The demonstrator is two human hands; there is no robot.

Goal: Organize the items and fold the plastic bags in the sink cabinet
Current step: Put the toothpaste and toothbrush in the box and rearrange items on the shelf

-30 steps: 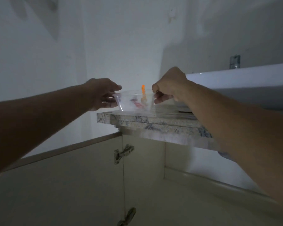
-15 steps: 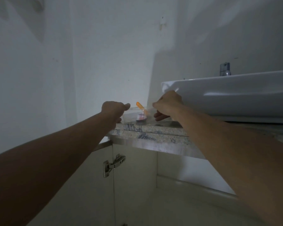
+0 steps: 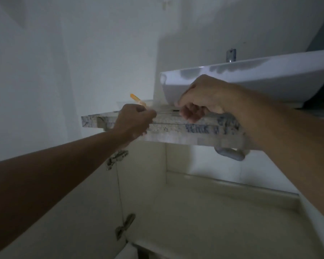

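With our left hand (image 3: 134, 121) and right hand (image 3: 198, 101) each pinching the clear plastic bag (image 3: 151, 104) on the counter (image 3: 176, 126) left of the sink (image 3: 251, 81), we should pull it taut and crease squarely.

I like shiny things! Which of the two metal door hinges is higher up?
The silver metal hinge just under the left hand; the other metal hinge sits far lower, near the cabinet floor.

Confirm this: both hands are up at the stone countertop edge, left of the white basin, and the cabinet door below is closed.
Not quite. The cabinet door stands open in the head view, hinges and bare interior exposed. The rest holds: left hand and right hand are at the stone countertop edge, left of the white basin.
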